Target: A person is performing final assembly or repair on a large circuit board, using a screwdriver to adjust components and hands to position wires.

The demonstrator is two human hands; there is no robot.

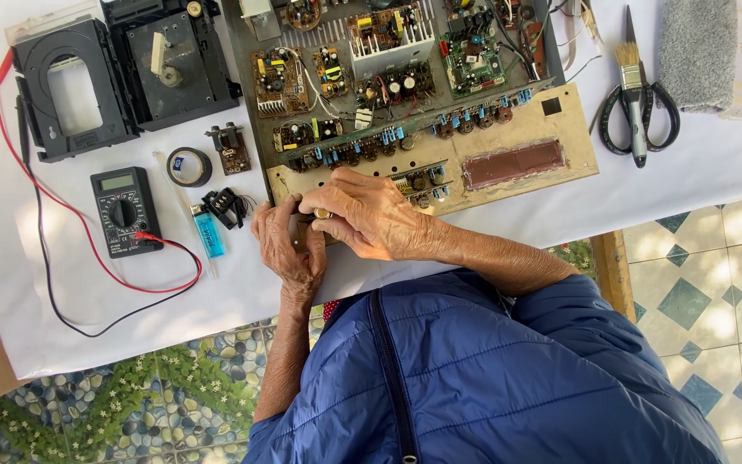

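An opened amplifier chassis with several circuit boards lies on the white cloth. Both hands meet at the near left corner of its beige front panel. My right hand pinches a small brass-coloured knob between thumb and fingers. My left hand rests just left of it, fingers curled against the panel's corner and touching the right hand. What lies under the fingers is hidden.
A black multimeter with red and black leads lies at the left. Near it are a blue lighter, a tape roll and a black disc-tray mechanism. Scissors, a paintbrush and a grey cloth are at the right.
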